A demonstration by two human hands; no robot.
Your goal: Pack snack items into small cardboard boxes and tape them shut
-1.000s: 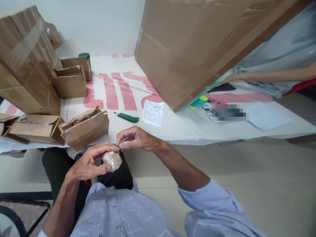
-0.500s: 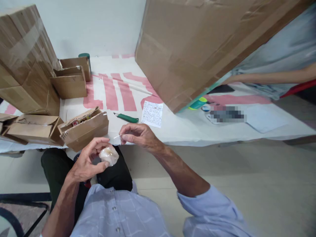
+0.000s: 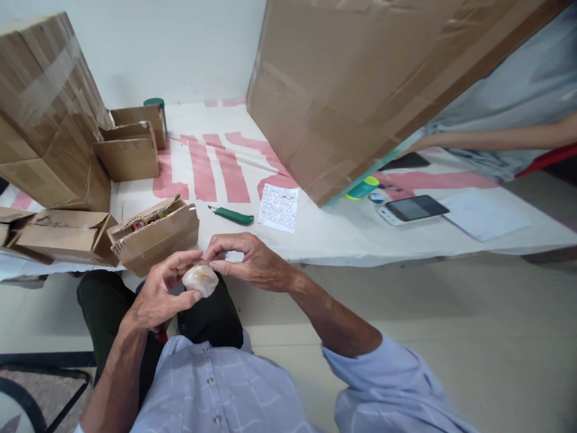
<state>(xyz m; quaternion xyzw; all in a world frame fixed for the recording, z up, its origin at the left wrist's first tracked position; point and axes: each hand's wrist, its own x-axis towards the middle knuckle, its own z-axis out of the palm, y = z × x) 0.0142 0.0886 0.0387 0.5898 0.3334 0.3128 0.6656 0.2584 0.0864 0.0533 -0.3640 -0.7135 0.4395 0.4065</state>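
Observation:
My left hand [image 3: 164, 288] curls around a small rounded bundle [image 3: 201, 280] wrapped in cloudy clear plastic, holding it between thumb and fingers above my lap. My right hand [image 3: 250, 260] is closed in a pinch, its fingertips right at the bundle's upper edge. A bit of thin clear film [image 3: 233, 257] shows between the right thumb and fingers; whether it is tape or part of the wrapping I cannot tell. Beyond my hands, a green utility knife [image 3: 232, 216] lies on the table beside a white sheet of small printed labels [image 3: 278, 207].
An opened small carton [image 3: 157, 237] stands at the table edge left of my hands, beside more small boxes [image 3: 67, 234]. Large cartons [image 3: 54, 108] rise left and right [image 3: 351, 90]. At right are a phone [image 3: 417, 208], papers [image 3: 484, 213], a yellow-green tape roll [image 3: 363, 188] and another person's arm [image 3: 496, 140].
My right hand has moved left, bringing its pinched fingertips and the thin clear film to the bundle. My left hand keeps its hold almost in place.

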